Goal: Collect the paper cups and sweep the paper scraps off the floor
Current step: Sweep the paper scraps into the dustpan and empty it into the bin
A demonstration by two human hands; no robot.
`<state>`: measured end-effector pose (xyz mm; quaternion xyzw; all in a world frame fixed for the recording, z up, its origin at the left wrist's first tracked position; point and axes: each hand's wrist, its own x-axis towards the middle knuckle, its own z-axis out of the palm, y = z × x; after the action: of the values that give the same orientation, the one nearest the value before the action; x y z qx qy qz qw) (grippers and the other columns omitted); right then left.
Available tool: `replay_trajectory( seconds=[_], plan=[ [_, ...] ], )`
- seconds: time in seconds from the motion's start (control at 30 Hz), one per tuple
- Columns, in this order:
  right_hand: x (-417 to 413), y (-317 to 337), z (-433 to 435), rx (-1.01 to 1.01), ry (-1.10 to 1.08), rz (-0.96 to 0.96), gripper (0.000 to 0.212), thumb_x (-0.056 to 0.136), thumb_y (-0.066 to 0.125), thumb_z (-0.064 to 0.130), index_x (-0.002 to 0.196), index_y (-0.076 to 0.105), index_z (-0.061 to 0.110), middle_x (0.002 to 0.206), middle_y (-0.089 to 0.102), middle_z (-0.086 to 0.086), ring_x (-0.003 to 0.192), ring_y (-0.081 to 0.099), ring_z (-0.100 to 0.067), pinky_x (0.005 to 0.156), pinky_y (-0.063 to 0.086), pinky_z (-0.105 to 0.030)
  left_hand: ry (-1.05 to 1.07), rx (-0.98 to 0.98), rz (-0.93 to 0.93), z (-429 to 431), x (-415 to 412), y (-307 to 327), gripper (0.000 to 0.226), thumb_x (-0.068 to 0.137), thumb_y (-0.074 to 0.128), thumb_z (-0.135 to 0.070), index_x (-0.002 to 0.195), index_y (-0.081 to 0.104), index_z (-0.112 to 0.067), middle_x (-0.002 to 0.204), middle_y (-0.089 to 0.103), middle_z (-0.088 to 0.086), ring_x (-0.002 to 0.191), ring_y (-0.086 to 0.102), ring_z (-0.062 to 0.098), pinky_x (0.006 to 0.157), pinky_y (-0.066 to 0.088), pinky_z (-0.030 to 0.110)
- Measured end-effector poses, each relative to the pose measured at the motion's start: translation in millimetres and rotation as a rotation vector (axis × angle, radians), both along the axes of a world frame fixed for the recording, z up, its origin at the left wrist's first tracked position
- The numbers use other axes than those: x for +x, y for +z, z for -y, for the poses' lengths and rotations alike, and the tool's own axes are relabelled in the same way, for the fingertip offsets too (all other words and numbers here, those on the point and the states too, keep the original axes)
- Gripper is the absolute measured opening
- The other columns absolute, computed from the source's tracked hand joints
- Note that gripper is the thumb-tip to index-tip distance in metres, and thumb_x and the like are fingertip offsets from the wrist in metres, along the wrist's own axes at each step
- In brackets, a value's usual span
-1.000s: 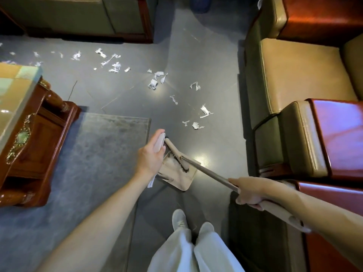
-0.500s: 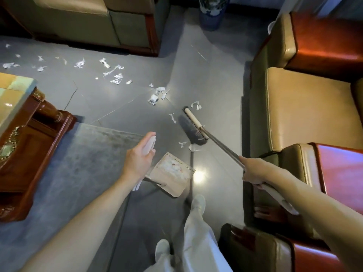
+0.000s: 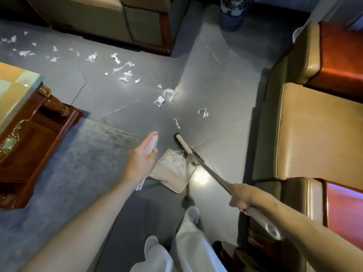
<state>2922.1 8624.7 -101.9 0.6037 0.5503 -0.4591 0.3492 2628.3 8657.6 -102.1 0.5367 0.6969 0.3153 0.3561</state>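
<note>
the left hand [image 3: 140, 160] has its fingers [image 3: 154, 151] closed round the white upright handle [image 3: 150, 144] of the dustpan [image 3: 172, 172], thumb laid along the handle's top, the forearm reaching forward from the lower left. the dustpan sits tilted on the floor [image 3: 216, 99] at the edge of the grey rug [image 3: 68, 163], with pale scraps already inside it. the right hand [image 3: 243, 195] grips the broom pole [image 3: 212, 173], fingers [image 3: 236, 203] curled under it, and the pole's pale end sticks out behind the hand along the forearm. the broom head [image 3: 184, 146] lies against the dustpan's far lip. the paper scraps [image 3: 164, 98] lie on the floor in a trail from the far left towards the broom, the nearest just beyond its head. a wooden surface [image 3: 29, 134] stands left, armchairs [image 3: 314, 130] right.
</note>
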Motion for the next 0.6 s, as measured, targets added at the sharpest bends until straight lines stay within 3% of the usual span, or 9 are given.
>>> replay_trajectory(
  seconds=[0.03,0.1,0.2,0.33,0.47,0.6],
  plan=[
    [0,4,1,-0.029,0.013,-0.018,0.075,0.089,0.055,0.004,0.151,0.017,0.022,0.105,0.066,-0.013,0.064,0.061,-0.016,0.067,0.057,-0.032,-0.011,0.014,-0.005,-2,3,1,0.046,0.089,0.058,-0.001,0.128,0.058,-0.026,0.100,0.064,-0.006,0.075,0.055,0.027,0.078,0.046,0.031],
    [2,15,-2,-0.074,0.014,-0.048,0.070,0.092,0.053,0.008,0.150,0.016,0.021,0.085,0.068,-0.010,0.051,0.058,-0.013,0.057,0.055,-0.027,-0.035,0.029,-0.039,-8,6,0,0.046,0.088,0.058,-0.001,0.127,0.058,-0.025,0.106,0.067,-0.002,0.081,0.058,0.030,0.080,0.046,0.031],
    [8,32,-12,-0.086,-0.114,-0.126,0.067,0.094,0.053,0.013,0.150,0.016,0.023,0.062,0.057,-0.004,0.039,0.050,-0.009,0.042,0.047,-0.020,-0.012,0.007,-0.049,-16,0,-1,0.047,0.089,0.058,-0.003,0.128,0.057,-0.028,0.097,0.064,0.002,0.085,0.058,0.036,0.078,0.047,0.036],
    [10,50,-38,-0.046,-0.199,-0.142,0.073,0.094,0.057,0.015,0.151,0.014,0.033,0.072,0.058,-0.007,0.039,0.049,-0.007,0.043,0.047,-0.020,0.028,-0.033,-0.050,-26,-5,-1,0.046,0.090,0.056,-0.010,0.128,0.053,-0.035,0.086,0.058,0.001,0.076,0.058,0.038,0.069,0.049,0.039],
    [-3,61,-77,0.046,-0.139,-0.130,0.072,0.094,0.057,0.015,0.151,0.016,0.027,0.071,0.062,-0.008,0.042,0.052,-0.010,0.047,0.051,-0.024,0.013,0.010,-0.078,-48,-17,0,0.047,0.090,0.057,-0.012,0.128,0.052,-0.038,0.088,0.061,-0.002,0.078,0.057,0.032,0.068,0.042,0.029],
    [-31,58,-126,0.178,-0.046,-0.044,0.064,0.092,0.054,0.010,0.148,0.024,0.021,0.088,0.068,-0.012,0.052,0.059,-0.017,0.058,0.056,-0.032,0.026,0.029,-0.073,-82,-38,0,0.047,0.089,0.057,-0.011,0.125,0.051,-0.042,0.092,0.066,0.007,0.077,0.055,0.034,0.072,0.045,0.034]
  ],
)
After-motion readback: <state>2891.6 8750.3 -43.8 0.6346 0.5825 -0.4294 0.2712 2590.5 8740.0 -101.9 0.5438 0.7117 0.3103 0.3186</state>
